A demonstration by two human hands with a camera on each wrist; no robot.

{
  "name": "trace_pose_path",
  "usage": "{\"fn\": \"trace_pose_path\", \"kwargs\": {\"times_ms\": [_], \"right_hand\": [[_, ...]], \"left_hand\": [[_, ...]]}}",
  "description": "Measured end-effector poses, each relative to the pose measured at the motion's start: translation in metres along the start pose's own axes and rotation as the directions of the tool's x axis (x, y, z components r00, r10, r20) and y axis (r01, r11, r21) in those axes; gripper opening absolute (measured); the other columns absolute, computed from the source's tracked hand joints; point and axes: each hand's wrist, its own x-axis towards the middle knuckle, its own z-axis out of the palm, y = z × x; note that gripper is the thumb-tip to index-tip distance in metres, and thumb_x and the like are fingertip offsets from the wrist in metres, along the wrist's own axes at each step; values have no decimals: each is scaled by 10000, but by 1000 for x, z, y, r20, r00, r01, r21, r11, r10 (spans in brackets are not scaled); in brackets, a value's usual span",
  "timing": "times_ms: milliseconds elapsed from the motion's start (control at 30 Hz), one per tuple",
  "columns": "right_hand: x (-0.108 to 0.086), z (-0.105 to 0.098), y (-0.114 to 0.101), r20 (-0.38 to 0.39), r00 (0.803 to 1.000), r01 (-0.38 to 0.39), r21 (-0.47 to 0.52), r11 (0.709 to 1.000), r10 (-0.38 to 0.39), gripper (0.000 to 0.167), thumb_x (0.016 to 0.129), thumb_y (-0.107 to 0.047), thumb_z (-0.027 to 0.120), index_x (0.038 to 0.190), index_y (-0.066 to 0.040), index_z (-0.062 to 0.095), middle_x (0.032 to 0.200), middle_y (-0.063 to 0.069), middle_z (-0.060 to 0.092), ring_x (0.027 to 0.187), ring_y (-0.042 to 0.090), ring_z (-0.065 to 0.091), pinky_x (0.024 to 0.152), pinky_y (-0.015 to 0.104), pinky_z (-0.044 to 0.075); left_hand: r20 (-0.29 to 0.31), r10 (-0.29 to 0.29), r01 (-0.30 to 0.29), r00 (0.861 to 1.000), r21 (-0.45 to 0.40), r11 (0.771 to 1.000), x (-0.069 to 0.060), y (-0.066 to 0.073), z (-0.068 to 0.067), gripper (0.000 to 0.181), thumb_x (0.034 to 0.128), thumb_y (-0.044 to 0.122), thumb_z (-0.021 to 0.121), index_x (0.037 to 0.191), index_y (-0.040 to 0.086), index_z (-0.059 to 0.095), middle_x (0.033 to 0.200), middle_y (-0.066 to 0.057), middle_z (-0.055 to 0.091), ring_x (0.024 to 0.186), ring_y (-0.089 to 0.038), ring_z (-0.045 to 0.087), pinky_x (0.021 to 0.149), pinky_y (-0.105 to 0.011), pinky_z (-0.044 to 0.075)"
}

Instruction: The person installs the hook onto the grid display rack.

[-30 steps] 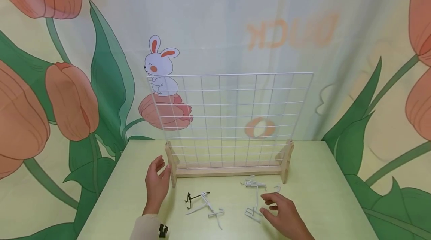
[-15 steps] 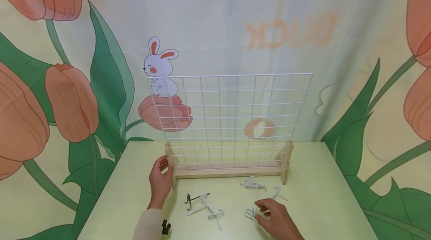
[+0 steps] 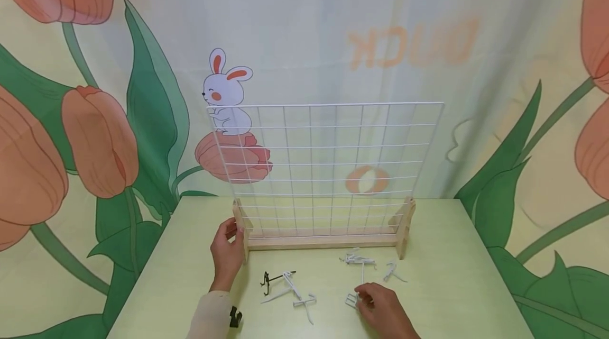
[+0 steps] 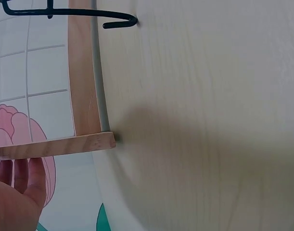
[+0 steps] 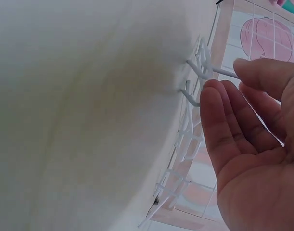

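A white wire grid panel (image 3: pixel 323 164) stands upright in a wooden stand (image 3: pixel 323 244). My left hand (image 3: pixel 226 252) grips the stand's left upright; in the left wrist view its fingers (image 4: pixel 35 179) lie along one side of the wooden foot (image 4: pixel 60 146). On the right, my right hand (image 3: pixel 383 307) pinches a white wire hook (image 3: pixel 351 300) low over the table. The right wrist view shows its rod running between thumb and index finger, with the other fingers loosely bent. Part of this hook is hidden by the hand.
Left of centre lie a black hook (image 3: pixel 267 282) and white hooks (image 3: pixel 291 285), with another white hook (image 3: pixel 305 303) nearer. White hooks (image 3: pixel 357 258) lie by the stand's right end, and one more hook (image 3: pixel 392 271) beside them. A printed curtain (image 3: pixel 304 27) hangs behind.
My left hand has moved right onto the stand's upright and grips it. My right hand has moved left and closed on the white wire hook, uncovering the hook to its right.
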Motion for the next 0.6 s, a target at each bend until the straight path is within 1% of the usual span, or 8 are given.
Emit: {"fn": "trace_pose_path", "kwargs": {"times_ms": [133,400,600], "right_hand": [[1,3,0,-26,1000,-9,-9,1000,8,187,875,-1,795,1033,-99,773,919,-57,766,788,-14,662,692,223,586],[0,5,-3,-13,998,-57,-9,998,57,157,884,-44,825,1007,-126,773,872,-98,762,747,-47,650,662,197,572],[2,4,-4,0,997,-78,-2,997,78,138,885,-53,822,992,-125,774,873,-85,778,748,-32,674,661,193,573]], "left_hand": [[-1,2,-2,1000,-2,1000,0,0,1,308,1053,155,662,1353,90,631,1263,-145,708,1168,-315,703,956,-497,622],[0,17,-17,1000,2,1000,-1,0,0,312,1058,160,654,1359,79,627,1269,-158,706,1170,-333,703,959,-546,616],[1,13,-13,1000,-1,1000,-1,3,0,311,1056,148,654,1356,70,629,1270,-169,705,1177,-345,703,965,-548,612]]}}
